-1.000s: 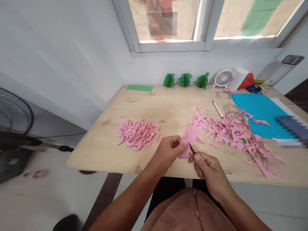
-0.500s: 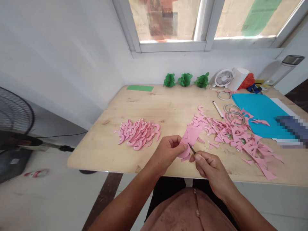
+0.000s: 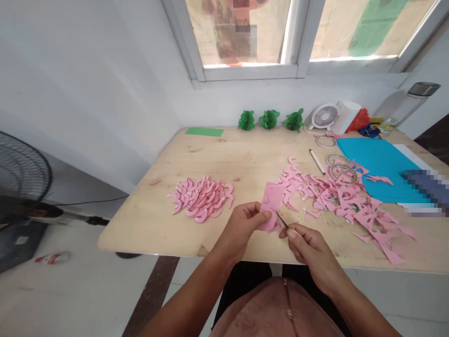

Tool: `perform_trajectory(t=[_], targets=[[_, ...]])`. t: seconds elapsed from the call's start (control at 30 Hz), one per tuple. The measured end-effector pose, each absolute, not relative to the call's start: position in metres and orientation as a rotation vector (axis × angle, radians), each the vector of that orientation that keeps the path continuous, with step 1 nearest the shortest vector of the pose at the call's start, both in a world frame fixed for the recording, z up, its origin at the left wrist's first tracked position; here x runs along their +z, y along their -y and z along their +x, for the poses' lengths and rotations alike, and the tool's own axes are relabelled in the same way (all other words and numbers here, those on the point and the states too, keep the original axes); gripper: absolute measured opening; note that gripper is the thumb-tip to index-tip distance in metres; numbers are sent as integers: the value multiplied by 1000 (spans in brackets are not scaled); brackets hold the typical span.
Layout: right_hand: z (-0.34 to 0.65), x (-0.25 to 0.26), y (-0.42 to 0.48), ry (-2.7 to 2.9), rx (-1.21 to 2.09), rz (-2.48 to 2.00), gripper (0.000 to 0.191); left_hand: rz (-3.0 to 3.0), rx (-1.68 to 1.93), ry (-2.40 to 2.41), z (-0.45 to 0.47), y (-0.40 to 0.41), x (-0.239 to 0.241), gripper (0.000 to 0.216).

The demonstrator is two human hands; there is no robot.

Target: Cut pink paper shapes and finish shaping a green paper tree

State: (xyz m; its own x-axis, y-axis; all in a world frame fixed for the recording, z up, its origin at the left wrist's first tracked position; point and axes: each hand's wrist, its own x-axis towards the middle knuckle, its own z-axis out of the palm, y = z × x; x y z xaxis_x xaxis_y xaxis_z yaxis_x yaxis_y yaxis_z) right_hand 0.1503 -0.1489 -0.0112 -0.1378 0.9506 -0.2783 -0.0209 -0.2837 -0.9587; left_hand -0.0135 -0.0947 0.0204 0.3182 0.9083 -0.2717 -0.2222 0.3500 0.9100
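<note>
Pinched between the thumb and fingers of my left hand (image 3: 247,222) is a piece of pink paper (image 3: 271,196) with curved lines drawn on it. My right hand (image 3: 303,241) is closed around a pair of small scissors (image 3: 282,221); the handles are hidden in the fingers. Their dark blades meet the paper's right edge, close to my left thumb. To the left lies a heap of curved pink cutouts (image 3: 203,199). Beyond my right hand, pink paper scraps (image 3: 336,196) spread over the wooden table (image 3: 147,229).
Tape rings (image 3: 343,173) and a white marker (image 3: 317,161) lie by the scraps. Blue paper (image 3: 380,164) covers the right side. Along the wall stand green paper ornaments (image 3: 268,120) and a small white fan (image 3: 325,116). A green strip (image 3: 204,132) lies at the back left.
The pink paper has turned more upright and shifted slightly left in my left hand. My right hand has drawn back a little to the right with the scissors.
</note>
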Motion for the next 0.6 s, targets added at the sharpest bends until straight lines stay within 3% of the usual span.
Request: perform_trajectory(t=[0.33,0.6], targets=[[141,-8,141,862,1339,-1388,44,723,1012,-930,-1,105,10,22],[138,-9,131,1040,1312,-1361,23,663,999,-839,1,112,9,18]])
